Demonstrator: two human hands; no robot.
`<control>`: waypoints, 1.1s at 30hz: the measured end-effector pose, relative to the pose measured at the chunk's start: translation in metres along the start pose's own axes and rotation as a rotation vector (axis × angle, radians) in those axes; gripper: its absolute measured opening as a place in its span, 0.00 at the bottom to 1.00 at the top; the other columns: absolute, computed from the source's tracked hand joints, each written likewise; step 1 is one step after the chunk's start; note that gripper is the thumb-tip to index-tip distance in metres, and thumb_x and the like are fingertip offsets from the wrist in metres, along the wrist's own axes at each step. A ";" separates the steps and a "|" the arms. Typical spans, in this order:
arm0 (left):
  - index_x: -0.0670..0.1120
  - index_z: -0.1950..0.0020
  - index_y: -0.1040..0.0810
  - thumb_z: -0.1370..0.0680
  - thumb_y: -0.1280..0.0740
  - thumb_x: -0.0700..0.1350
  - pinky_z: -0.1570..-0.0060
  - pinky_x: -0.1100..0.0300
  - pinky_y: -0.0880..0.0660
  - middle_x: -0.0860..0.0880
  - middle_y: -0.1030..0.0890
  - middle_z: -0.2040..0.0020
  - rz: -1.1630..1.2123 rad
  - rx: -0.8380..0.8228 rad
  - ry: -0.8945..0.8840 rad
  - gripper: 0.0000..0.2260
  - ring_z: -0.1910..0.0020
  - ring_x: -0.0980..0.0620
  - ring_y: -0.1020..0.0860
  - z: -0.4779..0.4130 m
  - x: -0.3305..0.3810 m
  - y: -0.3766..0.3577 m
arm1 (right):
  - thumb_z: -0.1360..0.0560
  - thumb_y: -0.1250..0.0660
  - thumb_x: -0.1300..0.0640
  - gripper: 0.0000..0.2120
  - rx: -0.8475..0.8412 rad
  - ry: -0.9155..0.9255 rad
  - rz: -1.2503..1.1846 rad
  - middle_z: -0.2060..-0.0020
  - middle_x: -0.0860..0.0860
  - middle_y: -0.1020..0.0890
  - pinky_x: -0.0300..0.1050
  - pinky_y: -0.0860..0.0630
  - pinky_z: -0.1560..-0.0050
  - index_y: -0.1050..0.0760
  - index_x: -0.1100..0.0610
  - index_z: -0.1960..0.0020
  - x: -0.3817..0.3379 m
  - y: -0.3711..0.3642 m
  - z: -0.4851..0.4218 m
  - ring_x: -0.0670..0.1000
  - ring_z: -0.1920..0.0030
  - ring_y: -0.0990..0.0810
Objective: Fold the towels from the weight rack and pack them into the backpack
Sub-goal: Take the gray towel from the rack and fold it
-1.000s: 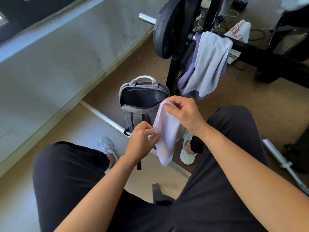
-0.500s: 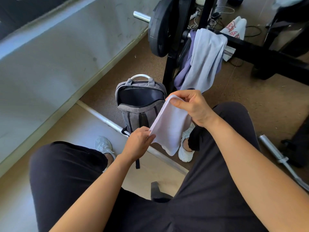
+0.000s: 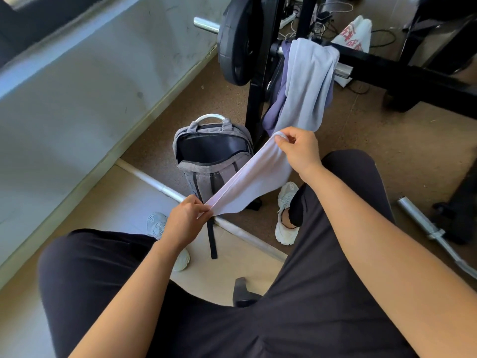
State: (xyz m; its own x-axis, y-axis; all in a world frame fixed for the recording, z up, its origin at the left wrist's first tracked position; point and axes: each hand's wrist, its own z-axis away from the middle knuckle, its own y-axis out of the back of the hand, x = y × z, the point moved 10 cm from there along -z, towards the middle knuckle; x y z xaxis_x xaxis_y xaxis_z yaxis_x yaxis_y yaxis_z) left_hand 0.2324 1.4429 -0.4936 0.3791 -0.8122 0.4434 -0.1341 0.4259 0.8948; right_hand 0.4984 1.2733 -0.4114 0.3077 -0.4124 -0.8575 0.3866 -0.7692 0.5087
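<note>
A small white towel (image 3: 251, 183) is stretched taut between my hands above the floor. My left hand (image 3: 184, 222) pinches its lower corner and my right hand (image 3: 299, 148) pinches its upper corner. Behind the towel stands a grey backpack (image 3: 206, 174), upright, its top compartment unzipped and gaping. On the black weight rack (image 3: 255, 104) hang a light blue towel (image 3: 308, 83) and a purple towel (image 3: 273, 112) beneath it.
A weight plate (image 3: 238, 40) sits on the barbell above the backpack. A silver bar (image 3: 160, 188) lies across the floor by my shoes, another (image 3: 428, 228) at right. A grey wall runs along the left. A white plastic bag (image 3: 355, 33) and cables lie behind the rack.
My hands have drawn apart, the left one down and toward me, the right one up. The towel, bunched before, is now pulled out flat and taut.
</note>
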 end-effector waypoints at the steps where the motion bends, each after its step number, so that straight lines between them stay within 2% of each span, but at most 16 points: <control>1: 0.48 0.51 0.12 0.21 0.27 0.45 0.63 0.56 0.29 0.51 0.26 0.57 -0.008 0.008 0.002 0.04 0.63 0.51 0.28 0.001 -0.001 0.001 | 0.21 0.32 0.58 0.05 0.000 -0.006 -0.003 0.68 0.48 0.23 0.45 0.26 0.57 0.18 0.54 0.55 0.000 -0.001 0.000 0.49 0.63 0.25; 5: 0.46 0.54 0.15 0.21 0.29 0.41 0.62 0.56 0.29 0.48 0.21 0.57 0.007 0.048 0.040 0.04 0.61 0.47 0.23 0.002 -0.005 0.008 | 0.21 0.32 0.59 0.05 0.022 -0.087 -0.093 0.64 0.48 0.19 0.53 0.16 0.53 0.17 0.58 0.50 0.010 -0.004 0.001 0.52 0.58 0.18; 8: 0.42 0.50 0.15 0.20 0.30 0.39 0.61 0.54 0.29 0.44 0.18 0.59 0.029 0.133 0.065 0.04 0.60 0.39 0.20 -0.001 -0.012 0.023 | 0.20 0.33 0.58 0.07 0.062 -0.123 -0.106 0.61 0.54 0.17 0.57 0.16 0.52 0.19 0.60 0.53 0.018 0.002 0.001 0.53 0.57 0.17; 10: 0.40 0.47 0.15 0.19 0.31 0.38 0.60 0.54 0.30 0.42 0.16 0.57 0.072 0.232 0.097 0.05 0.60 0.38 0.19 -0.004 -0.019 0.042 | 0.20 0.34 0.57 0.09 0.081 -0.097 -0.069 0.60 0.56 0.17 0.54 0.18 0.52 0.19 0.61 0.53 0.016 0.006 0.000 0.55 0.55 0.18; 12: 0.40 0.45 0.16 0.19 0.32 0.37 0.58 0.53 0.27 0.42 0.16 0.55 0.124 0.365 0.121 0.06 0.58 0.39 0.19 -0.005 -0.028 0.067 | 0.20 0.33 0.57 0.07 0.058 -0.062 -0.051 0.59 0.53 0.17 0.46 0.24 0.56 0.19 0.58 0.51 0.011 0.003 -0.001 0.52 0.55 0.20; 15: 0.42 0.43 0.16 0.18 0.34 0.35 0.57 0.54 0.25 0.45 0.18 0.53 0.144 0.504 0.125 0.09 0.58 0.45 0.19 -0.004 -0.040 0.103 | 0.21 0.32 0.58 0.05 -0.060 -0.027 -0.046 0.57 0.49 0.17 0.41 0.26 0.55 0.18 0.55 0.48 0.003 -0.011 0.002 0.49 0.55 0.21; 19: 0.44 0.46 0.14 0.23 0.29 0.33 0.54 0.53 0.22 0.47 0.15 0.52 -0.008 0.296 -0.021 0.10 0.57 0.43 0.17 -0.013 -0.044 0.102 | 0.27 0.28 0.62 0.07 -0.250 0.045 0.148 0.58 0.52 0.15 0.49 0.20 0.53 0.16 0.55 0.49 0.001 -0.033 0.008 0.53 0.55 0.17; 20: 0.44 0.47 0.14 0.24 0.28 0.32 0.54 0.52 0.22 0.47 0.14 0.53 -0.024 0.274 -0.017 0.10 0.57 0.41 0.16 -0.013 -0.049 0.103 | 0.27 0.28 0.62 0.07 -0.315 0.026 0.197 0.57 0.53 0.14 0.51 0.21 0.52 0.15 0.56 0.50 0.006 -0.040 0.009 0.54 0.54 0.17; 22: 0.44 0.47 0.15 0.24 0.28 0.32 0.54 0.52 0.22 0.47 0.14 0.55 0.033 0.355 0.068 0.09 0.57 0.41 0.16 -0.008 -0.060 0.116 | 0.26 0.28 0.61 0.06 -0.376 0.009 0.258 0.58 0.54 0.15 0.50 0.23 0.54 0.15 0.57 0.50 0.010 -0.048 0.011 0.56 0.54 0.18; 24: 0.43 0.44 0.20 0.23 0.30 0.33 0.53 0.60 0.23 0.51 0.17 0.55 0.194 0.555 0.196 0.10 0.58 0.47 0.18 0.002 -0.068 0.139 | 0.24 0.30 0.60 0.05 -0.219 0.089 0.221 0.59 0.51 0.16 0.44 0.27 0.58 0.16 0.57 0.50 -0.006 -0.040 0.006 0.53 0.57 0.20; 26: 0.44 0.40 0.23 0.23 0.32 0.33 0.53 0.70 0.27 0.52 0.17 0.53 0.285 0.714 0.253 0.13 0.59 0.52 0.20 0.011 -0.067 0.153 | 0.22 0.32 0.60 0.03 -0.044 0.179 0.134 0.61 0.48 0.19 0.33 0.31 0.62 0.19 0.58 0.51 -0.027 -0.029 0.007 0.47 0.61 0.23; 27: 0.44 0.40 0.21 0.23 0.32 0.33 0.54 0.70 0.28 0.50 0.16 0.52 0.254 0.681 0.253 0.14 0.59 0.51 0.21 0.006 -0.066 0.149 | 0.21 0.32 0.60 0.03 -0.066 0.191 0.134 0.62 0.48 0.20 0.29 0.32 0.63 0.20 0.57 0.53 -0.030 -0.034 0.008 0.47 0.62 0.24; 28: 0.45 0.42 0.18 0.24 0.33 0.33 0.54 0.65 0.28 0.48 0.15 0.52 0.166 0.556 0.249 0.13 0.57 0.48 0.20 -0.003 -0.066 0.136 | 0.22 0.32 0.61 0.04 -0.185 0.173 0.179 0.63 0.49 0.20 0.32 0.31 0.62 0.22 0.55 0.55 -0.025 -0.048 0.008 0.48 0.62 0.24; 30: 0.47 0.49 0.13 0.25 0.33 0.33 0.57 0.57 0.29 0.45 0.14 0.55 -0.011 0.177 0.333 0.13 0.54 0.40 0.18 -0.011 -0.079 0.092 | 0.24 0.31 0.61 0.09 -0.554 0.051 0.381 0.64 0.51 0.19 0.42 0.28 0.59 0.24 0.51 0.61 0.007 -0.082 0.022 0.52 0.61 0.21; 31: 0.48 0.51 0.12 0.26 0.33 0.34 0.58 0.57 0.30 0.45 0.14 0.57 -0.020 0.077 0.376 0.13 0.54 0.40 0.18 -0.007 -0.085 0.078 | 0.24 0.30 0.61 0.09 -0.661 -0.012 0.444 0.64 0.52 0.19 0.44 0.28 0.58 0.23 0.51 0.61 0.022 -0.089 0.029 0.54 0.60 0.21; 33: 0.47 0.55 0.12 0.26 0.32 0.36 0.60 0.58 0.31 0.46 0.14 0.61 0.094 0.128 0.444 0.10 0.58 0.44 0.19 0.002 -0.092 0.079 | 0.23 0.31 0.61 0.06 -0.626 -0.077 0.402 0.63 0.53 0.20 0.45 0.28 0.58 0.22 0.54 0.58 0.031 -0.087 0.029 0.54 0.58 0.21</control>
State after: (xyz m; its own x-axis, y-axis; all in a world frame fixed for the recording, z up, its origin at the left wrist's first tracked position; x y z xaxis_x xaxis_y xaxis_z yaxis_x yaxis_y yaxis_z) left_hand 0.1848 1.5500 -0.4639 0.7114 -0.5112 0.4824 -0.2877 0.4145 0.8634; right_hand 0.4492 1.3138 -0.4842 0.4767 -0.6537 -0.5878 0.6872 -0.1399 0.7129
